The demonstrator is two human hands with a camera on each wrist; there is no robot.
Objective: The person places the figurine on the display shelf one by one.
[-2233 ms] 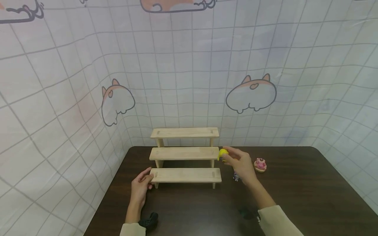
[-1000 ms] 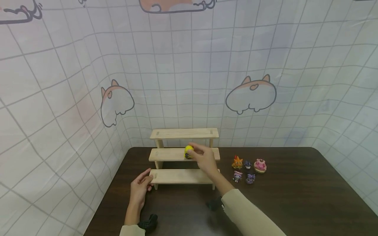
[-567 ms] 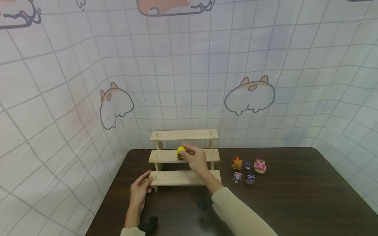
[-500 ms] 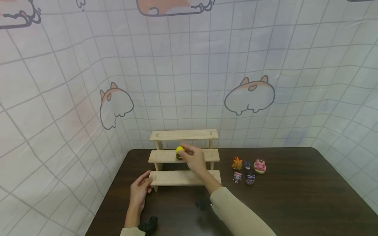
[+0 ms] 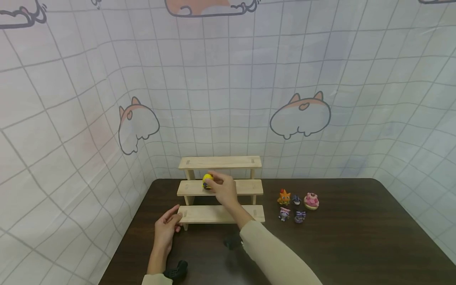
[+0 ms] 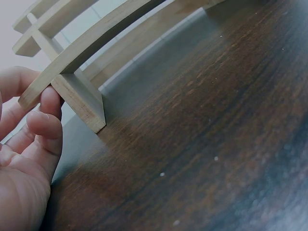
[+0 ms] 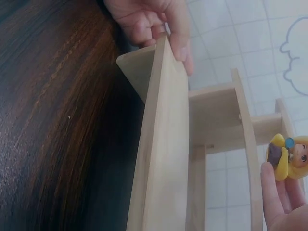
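Observation:
A three-step wooden display stand [image 5: 221, 214] stands near the back of the dark table. My left hand [image 5: 166, 228] grips the left end of its lowest step; in the left wrist view the thumb and fingers [image 6: 44, 124] close round that end beside the leg. Pinched in my right hand [image 5: 226, 192] is a small figurine [image 7: 294, 156] with yellow hair, a blue bow and a dark lower part. In the head view the figurine overlaps the left part of the middle step [image 5: 247, 187], and the right fingertips partly cover it.
To the stand's right sit several small figurines: an orange one [image 5: 284, 197], a dark blue one [image 5: 296, 200], a pink one on a round base [image 5: 311, 201], a pink-and-grey one [image 5: 284, 214] and a purple one [image 5: 300, 216]. A patterned white curtain [image 5: 228, 99] hangs behind.
My right hand has carried the yellow-haired figurine leftward, from beside the stand's right end to the left part of the middle step. My left hand has stayed on the lowest step.

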